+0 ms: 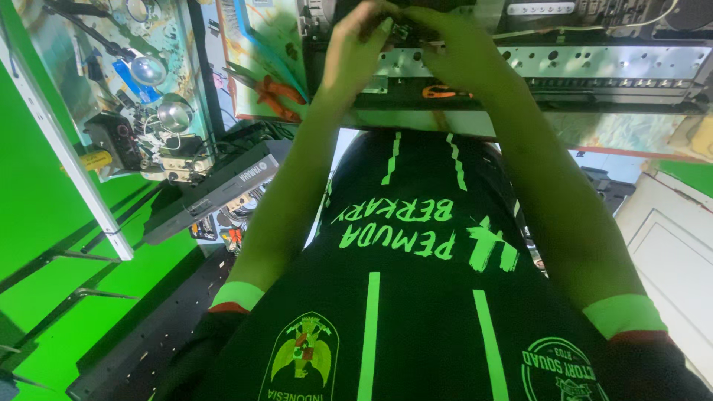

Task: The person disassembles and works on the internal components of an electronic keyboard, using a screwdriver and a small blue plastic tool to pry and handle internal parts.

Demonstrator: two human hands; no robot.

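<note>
Both arms stretch straight out from the body, over a black shirt with bright green stripes [416,297], and meet at the near edge of the bench [416,122]. The left hand [356,52] is bent at the wrist, its fingers curled inward with the fingertips pinched together on a small dark metal part [402,31]. The right hand [453,52] comes in from the other side, fingers likewise curled down and closed around the same small part, so the two hands touch at the fingertips. The part is too small and too covered to tell its shape.

That part sits at the top of a long silver metal chassis with rows of round holes [594,63], which lies along the bench edge and runs toward the right corner. Just below the right hand, on the bench edge, lies an orange-handled tool [442,93], mostly hidden by the wrist. Near the left forearm lie orange-handled pliers [278,96] on a paint-stained bench surface. Well apart, toward the left, a flat grey electronic unit [215,189] leans beside an open circuit assembly with two shiny round domes [160,111].
</note>
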